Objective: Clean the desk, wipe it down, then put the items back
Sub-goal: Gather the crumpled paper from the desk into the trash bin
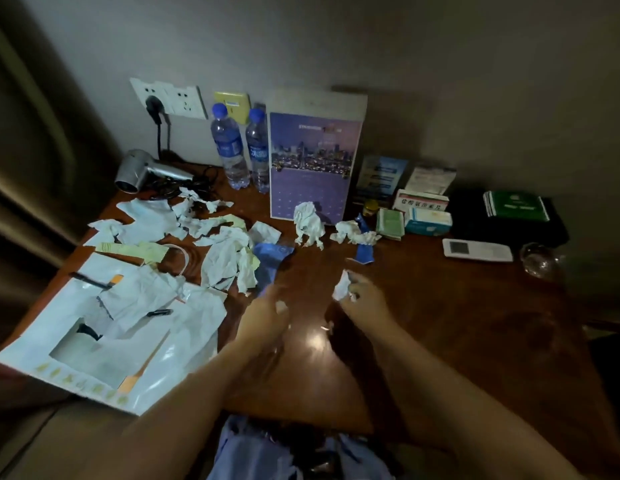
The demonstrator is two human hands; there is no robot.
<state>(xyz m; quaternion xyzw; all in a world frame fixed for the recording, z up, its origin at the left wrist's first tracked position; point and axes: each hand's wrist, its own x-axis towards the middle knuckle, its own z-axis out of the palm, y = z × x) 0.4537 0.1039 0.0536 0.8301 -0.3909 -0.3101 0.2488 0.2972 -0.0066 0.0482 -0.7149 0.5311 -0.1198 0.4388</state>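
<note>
A plain grey wall [440, 46] filled the view from ten o'clock round to two. At eleven o'clock a white socket panel [178, 98] sat on it, with a black plug [154, 107] pushed into its left outlet and a cord hanging down from the plug. Just to the right of the panel was a yellow wall plate [232, 102]. A brownish curtain [31, 150] hung in folds at nine o'clock. At six o'clock lay a crumpled pale blue bag [253, 452], its contents too dark to tell.

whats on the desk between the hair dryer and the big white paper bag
In the head view, torn white paper and crumpled tissues plus yellow slips litter the desk between the hair dryer and the white paper bag.
</note>
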